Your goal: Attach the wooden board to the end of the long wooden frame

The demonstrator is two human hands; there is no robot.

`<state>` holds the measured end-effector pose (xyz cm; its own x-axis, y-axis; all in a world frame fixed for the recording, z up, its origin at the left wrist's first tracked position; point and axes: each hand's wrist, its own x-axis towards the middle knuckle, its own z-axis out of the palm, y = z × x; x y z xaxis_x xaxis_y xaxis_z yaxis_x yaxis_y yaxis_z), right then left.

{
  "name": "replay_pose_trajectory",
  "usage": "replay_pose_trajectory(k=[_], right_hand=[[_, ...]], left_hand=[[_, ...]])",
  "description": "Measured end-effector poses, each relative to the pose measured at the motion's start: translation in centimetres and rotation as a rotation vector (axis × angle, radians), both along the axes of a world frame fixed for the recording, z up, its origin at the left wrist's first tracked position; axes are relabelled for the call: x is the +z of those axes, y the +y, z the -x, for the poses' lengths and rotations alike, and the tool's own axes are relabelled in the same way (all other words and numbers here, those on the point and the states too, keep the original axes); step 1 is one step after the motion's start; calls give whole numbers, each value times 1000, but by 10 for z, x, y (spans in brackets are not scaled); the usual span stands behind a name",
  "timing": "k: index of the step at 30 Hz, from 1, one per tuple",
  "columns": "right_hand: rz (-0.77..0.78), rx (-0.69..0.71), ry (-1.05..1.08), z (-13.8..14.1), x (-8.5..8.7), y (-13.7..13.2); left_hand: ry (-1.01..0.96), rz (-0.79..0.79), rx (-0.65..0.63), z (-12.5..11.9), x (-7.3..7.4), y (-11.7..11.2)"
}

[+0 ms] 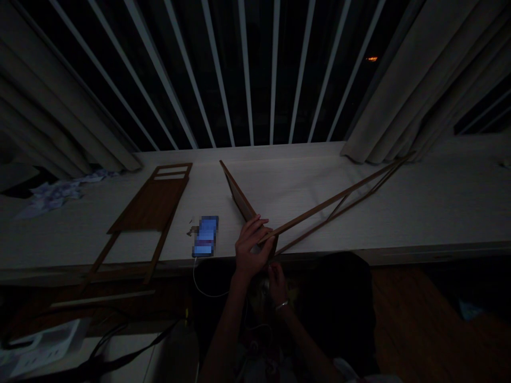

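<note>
In the dim head view, a brown wooden folding frame (319, 214) stands with its parts spread in a V on the white sill. Its long rails reach to the right, and a flat wooden panel (238, 196) leans to the left. My left hand (252, 247) is wrapped round the frame where the parts meet. Just below, my right hand (277, 282) is closed at the rail's near end, fingertips pinched. Whatever they hold is too small and dark to name.
A second wooden piece with slats (149, 205) lies on the sill (311, 181) to the left. Beside it is a lit phone (206, 236) with a white cable. Crumpled papers (56, 194) lie far left. Curtains (399, 106) flank the barred window. A white plastic box (43, 346) sits lower left.
</note>
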<state>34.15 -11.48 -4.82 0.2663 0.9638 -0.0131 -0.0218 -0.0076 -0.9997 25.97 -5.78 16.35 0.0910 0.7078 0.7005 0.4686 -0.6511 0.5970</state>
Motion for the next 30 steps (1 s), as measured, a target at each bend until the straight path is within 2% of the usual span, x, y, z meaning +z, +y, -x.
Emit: replay_pose_trajectory(k=[6,19,30], right_hand=[[17,25,-5,-1,-7,2],[-5,137,-59,-12,-3,3],[-50,105,-148,-22,-10,8]], left_hand=[[1,9,0,0,0,0],[6,2,9,0,1,0],[-4,2,1,0,-1,0]])
